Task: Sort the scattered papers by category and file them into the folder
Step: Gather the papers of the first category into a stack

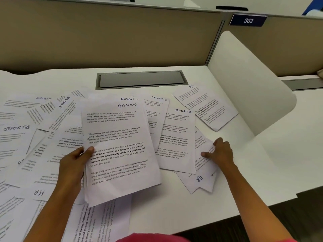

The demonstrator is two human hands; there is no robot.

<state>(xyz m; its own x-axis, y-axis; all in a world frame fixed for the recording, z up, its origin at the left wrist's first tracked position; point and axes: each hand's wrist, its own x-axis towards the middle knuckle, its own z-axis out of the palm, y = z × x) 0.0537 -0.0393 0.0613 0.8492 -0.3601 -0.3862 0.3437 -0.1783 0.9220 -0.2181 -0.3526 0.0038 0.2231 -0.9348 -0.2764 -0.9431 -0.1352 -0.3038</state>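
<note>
Left hand (73,165) clamped on the ADMIN stack (118,147) — thumb on top, raised off the white bench (174,206). Right hand (221,151) pinching the HR sheets (201,180) at the right — more papers (26,137) scattered left.

Matt white papers (120,151) – smooth white desk (174,203), brushed-metal hatch (141,79).

By legible headings, the sheets count four SPORTS (181,111), two ADMIN (127,105), three HR (191,86) and one FINANCE (158,98); other headings stay unreadable.
</note>
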